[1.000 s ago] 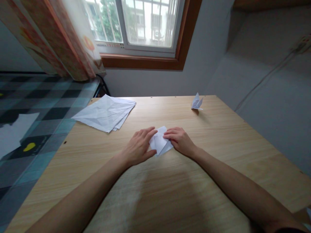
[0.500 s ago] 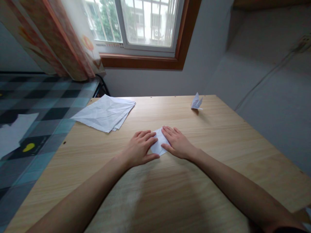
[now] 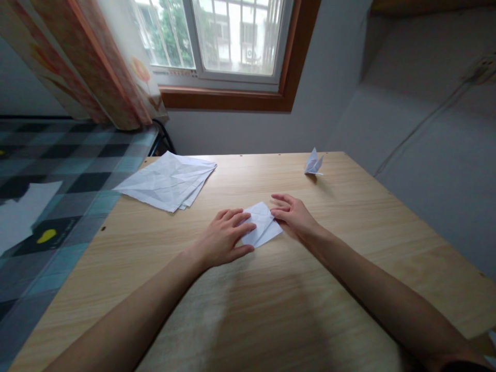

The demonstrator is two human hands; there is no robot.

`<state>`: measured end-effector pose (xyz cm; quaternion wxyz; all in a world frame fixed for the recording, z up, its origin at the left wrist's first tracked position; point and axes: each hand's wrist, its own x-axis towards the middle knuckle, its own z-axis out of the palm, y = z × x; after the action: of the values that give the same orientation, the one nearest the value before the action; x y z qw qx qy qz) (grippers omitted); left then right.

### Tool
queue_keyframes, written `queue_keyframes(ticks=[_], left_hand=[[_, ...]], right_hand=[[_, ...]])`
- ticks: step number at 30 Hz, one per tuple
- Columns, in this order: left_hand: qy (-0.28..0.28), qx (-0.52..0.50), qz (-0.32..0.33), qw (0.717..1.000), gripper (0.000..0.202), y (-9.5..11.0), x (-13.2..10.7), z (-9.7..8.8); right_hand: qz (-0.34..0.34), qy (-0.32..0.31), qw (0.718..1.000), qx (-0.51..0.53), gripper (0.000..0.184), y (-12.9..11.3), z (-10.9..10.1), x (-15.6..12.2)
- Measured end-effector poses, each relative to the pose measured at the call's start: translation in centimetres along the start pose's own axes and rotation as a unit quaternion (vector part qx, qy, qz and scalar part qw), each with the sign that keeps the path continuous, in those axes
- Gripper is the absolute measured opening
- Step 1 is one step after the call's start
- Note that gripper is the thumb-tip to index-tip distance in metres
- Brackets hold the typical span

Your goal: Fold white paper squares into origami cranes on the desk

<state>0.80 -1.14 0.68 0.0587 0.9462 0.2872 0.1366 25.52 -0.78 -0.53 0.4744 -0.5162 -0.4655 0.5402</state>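
A small folded white sheet of paper (image 3: 261,219) lies on the wooden table, with diagonal creases and a flap edge on its right half. My left hand (image 3: 228,235) rests flat on its left side, fingers spread and thumb along the near edge. At the right edge of the paper is my right hand (image 3: 292,214), its fingers bent and their tips on the paper by the flap. The right thumb is mostly hidden behind the fingers.
Creased white sheets (image 3: 170,181) lie stacked at the table's far left corner. A small folded paper figure (image 3: 313,163) stands near the far right edge. Left of the table (image 3: 349,227) is a checked cloth (image 3: 85,181) with white paper scraps (image 3: 27,214) on it.
My right hand has lifted from lying flat on the paper and shifted right, its fingers now bent at the edge. More of the paper's right side shows. My left hand has stayed put.
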Motion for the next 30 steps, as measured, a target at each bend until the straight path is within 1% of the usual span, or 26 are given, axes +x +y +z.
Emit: queue_keyframes(ticks=[3,4,7,8,10,12,14,15,16,17,19,21,22,24,26,28,30], left_hand=[[-0.005,0.0,0.012,1.0,0.036,0.2,0.0,-0.2],[-0.004,-0.002,0.016,1.0,0.036,0.2,0.0,-0.3],[0.012,-0.028,0.009,0.999,0.037,0.3,0.1,-0.4],[0.021,-0.041,-0.003,0.999,0.039,0.3,0.2,-0.4],[0.044,-0.067,-0.035,0.996,0.054,0.3,0.2,-0.4],[0.075,-0.094,-0.057,0.991,0.067,0.3,0.1,-0.5],[0.112,-0.13,-0.085,0.982,0.064,0.3,0.0,-0.5],[0.128,-0.152,-0.109,0.974,0.058,0.4,-0.1,-0.5],[0.141,-0.176,-0.141,0.964,0.05,0.4,-0.1,-0.4],[0.156,-0.203,-0.177,0.95,0.041,0.4,-0.1,-0.3],[0.182,-0.274,-0.232,0.915,0.029,0.4,0.1,0.0],[0.205,-0.363,-0.247,0.875,0.027,0.6,0.3,0.4],[0.212,-0.406,-0.244,0.855,0.029,0.8,0.5,0.5],[0.212,-0.471,-0.237,0.823,0.032,1.1,0.8,0.8],[0.214,-0.507,-0.239,0.8,0.031,1.4,1.0,0.8],[0.23,-0.526,-0.247,0.781,0.033,1.5,1.1,0.8],[0.262,-0.527,-0.254,0.767,0.037,1.3,1.1,0.7]], right_hand=[[0.037,0.018,0.998,0.05,0.051,-0.7,-0.2,-0.1],[0.048,0.012,0.997,0.066,0.05,-0.9,-0.1,-0.2],[0.069,-0.041,0.989,0.121,0.05,-0.9,0.8,-0.7],[0.062,-0.058,0.987,0.134,0.051,-0.9,1.2,-1.0],[0.026,-0.088,0.985,0.146,0.052,-0.8,2.1,-1.7],[-0.014,-0.134,0.983,0.125,0.054,-0.8,2.8,-2.4],[-0.036,-0.181,0.979,0.082,0.049,-0.6,3.3,-2.8],[-0.045,-0.189,0.979,0.06,0.046,-0.4,3.4,-2.9],[-0.055,-0.179,0.981,0.042,0.045,-0.2,3.4,-2.9],[-0.067,-0.155,0.985,0.029,0.047,0.1,3.5,-2.7],[-0.09,-0.085,0.992,0.019,0.055,0.6,3.5,-2.3],[-0.108,-0.048,0.993,0.033,0.064,1.0,3.5,-2.0],[-0.111,-0.051,0.991,0.049,0.066,1.1,3.6,-1.9],[-0.105,-0.087,0.988,0.078,0.057,1.1,3.7,-2.0],[-0.092,-0.122,0.985,0.086,0.04,1.0,3.8,-2.1],[-0.087,-0.121,0.986,0.069,0.027,0.7,3.7,-2.2],[-0.09,-0.097,0.991,0.03,0.02,0.5,3.4,-2.1]])
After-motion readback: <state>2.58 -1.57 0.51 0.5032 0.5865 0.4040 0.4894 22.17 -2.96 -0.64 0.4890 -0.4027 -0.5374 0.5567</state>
